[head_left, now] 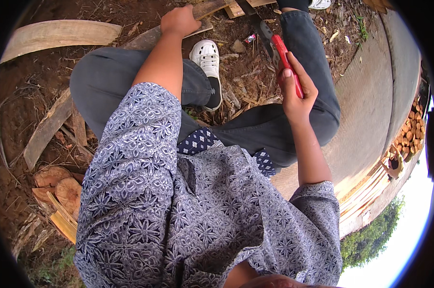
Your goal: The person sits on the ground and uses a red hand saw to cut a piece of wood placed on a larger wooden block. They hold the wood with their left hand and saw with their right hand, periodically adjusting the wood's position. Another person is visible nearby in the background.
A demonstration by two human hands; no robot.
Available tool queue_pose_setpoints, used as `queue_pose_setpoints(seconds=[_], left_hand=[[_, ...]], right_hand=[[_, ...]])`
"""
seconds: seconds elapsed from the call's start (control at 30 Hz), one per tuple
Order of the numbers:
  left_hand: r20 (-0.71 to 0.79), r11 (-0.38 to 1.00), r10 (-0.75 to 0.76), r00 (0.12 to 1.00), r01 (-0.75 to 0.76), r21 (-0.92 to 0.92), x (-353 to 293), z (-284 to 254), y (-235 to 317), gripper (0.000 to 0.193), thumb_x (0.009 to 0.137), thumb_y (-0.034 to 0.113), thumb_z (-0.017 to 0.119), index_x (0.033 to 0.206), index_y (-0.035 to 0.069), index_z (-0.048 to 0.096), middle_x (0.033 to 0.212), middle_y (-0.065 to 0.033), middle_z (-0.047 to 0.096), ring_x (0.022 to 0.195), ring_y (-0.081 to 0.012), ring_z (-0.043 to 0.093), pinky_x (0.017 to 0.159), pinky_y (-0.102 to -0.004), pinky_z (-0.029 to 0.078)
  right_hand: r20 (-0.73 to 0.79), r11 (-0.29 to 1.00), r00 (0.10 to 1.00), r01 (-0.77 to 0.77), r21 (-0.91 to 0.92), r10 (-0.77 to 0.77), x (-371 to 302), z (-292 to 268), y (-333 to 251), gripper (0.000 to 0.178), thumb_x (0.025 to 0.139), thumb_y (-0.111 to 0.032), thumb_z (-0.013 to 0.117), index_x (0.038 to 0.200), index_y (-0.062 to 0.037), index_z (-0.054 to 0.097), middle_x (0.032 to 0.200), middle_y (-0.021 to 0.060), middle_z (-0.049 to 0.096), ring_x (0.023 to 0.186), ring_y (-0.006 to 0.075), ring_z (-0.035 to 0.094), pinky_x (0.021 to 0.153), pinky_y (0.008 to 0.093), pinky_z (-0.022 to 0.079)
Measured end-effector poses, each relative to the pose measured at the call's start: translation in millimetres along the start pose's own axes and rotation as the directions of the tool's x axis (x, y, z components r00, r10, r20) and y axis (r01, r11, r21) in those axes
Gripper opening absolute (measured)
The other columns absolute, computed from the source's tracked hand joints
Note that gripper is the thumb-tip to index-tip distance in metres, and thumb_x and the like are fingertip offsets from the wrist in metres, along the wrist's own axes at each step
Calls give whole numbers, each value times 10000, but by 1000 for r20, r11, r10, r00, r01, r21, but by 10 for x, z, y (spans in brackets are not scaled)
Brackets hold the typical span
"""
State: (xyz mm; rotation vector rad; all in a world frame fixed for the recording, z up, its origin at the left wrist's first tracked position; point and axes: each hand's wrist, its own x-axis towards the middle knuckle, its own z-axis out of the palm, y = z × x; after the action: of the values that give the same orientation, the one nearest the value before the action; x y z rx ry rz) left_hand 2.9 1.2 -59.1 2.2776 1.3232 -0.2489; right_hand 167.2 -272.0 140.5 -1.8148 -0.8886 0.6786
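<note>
My right hand (297,91) is wrapped around the red handle of a saw (281,48), whose dark metal blade runs up and to the left, past the picture's top edge. Up at the top, my left hand (180,21) is closed on a wooden board (211,6). The blade reaches a lighter piece of wood (234,9) beside the board's far end. Whether its teeth touch the wood, I cannot tell.
A white clog (206,57) is on one foot, between my bent legs. Left of me lie a curved plank (63,38), a weathered board (48,127) and cut log rounds (68,192). A wide grey-brown surface (366,96) fills the right, with stacked wood (411,129) beyond.
</note>
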Motion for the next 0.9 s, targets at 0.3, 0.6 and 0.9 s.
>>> queue_pose_setpoints(seconds=[0.3,0.6,0.9], left_hand=[[5,1000,9,1000,-9,-14,0,-88,57,573,786,446,756,1282,168,684,1183,-153,747,1111,-342,709,935,-489,573],[16,1000,3,1000,-3,-11,30,-55,81,596,779,452,765,1305,186,684,1182,-143,748,1105,-337,712,935,-484,575],[23,1000,-17,1000,17,-17,28,-11,79,583,789,438,766,1309,190,680,1196,-147,745,1124,-334,709,931,-483,580]], right_hand=[[-11,997,998,57,57,-56,600,506,339,347,1000,-125,698,1336,-35,695,1025,36,735,805,19,594,727,187,497],[27,1000,999,24,-14,-24,497,491,379,375,1003,-114,683,1373,-55,673,980,11,732,783,14,586,700,195,492],[76,980,997,-5,-201,20,-269,-167,51,403,1015,-88,659,1412,-29,632,1065,50,745,757,14,583,671,190,485]])
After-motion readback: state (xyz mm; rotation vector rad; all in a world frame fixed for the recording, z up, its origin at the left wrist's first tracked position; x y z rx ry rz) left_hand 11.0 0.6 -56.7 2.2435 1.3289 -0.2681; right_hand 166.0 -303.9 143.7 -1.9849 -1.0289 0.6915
